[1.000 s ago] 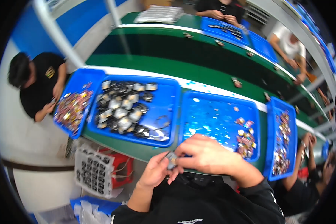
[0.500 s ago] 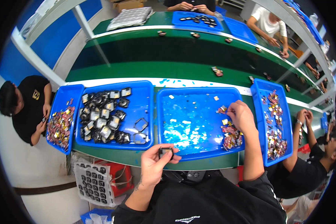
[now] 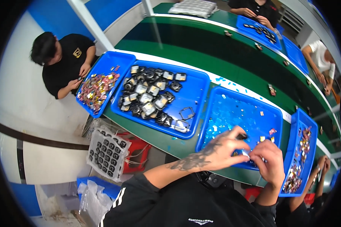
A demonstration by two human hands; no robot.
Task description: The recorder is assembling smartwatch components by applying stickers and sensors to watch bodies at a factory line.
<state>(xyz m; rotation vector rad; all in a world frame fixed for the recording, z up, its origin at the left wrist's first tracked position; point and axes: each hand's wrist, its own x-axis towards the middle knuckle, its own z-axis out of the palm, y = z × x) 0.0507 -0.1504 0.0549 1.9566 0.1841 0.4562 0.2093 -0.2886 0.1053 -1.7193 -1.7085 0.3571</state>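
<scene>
My left hand point(image 3: 227, 149) reaches over the near edge of a blue tray point(image 3: 201, 138) scattered with small translucent blue pieces. It is closed, with a small black housing point(image 3: 243, 136) partly showing at its fingers, blurred. My right hand point(image 3: 269, 160) meets it from the right, thumb and fingers pinched together. A small shiny piece point(image 3: 246, 154) shows between the two hands; the right fingers hide most of what they pinch. Small component pieces point(image 3: 272, 131) lie in the tray just beyond the right hand.
Left of my hands, a blue tray point(image 3: 195, 130) holds several black camera-like housings point(image 3: 153, 90). Blue bins point(image 3: 308, 121) of small colourful parts stand at both ends. Beyond runs a green conveyor point(image 3: 201, 49) with scattered parts. Co-workers point(image 3: 70, 64) sit around the line.
The view has swung leftward. My left hand has moved right with the black housing, and my right hand has left the parts pile; both now meet over the tray's near side.
</scene>
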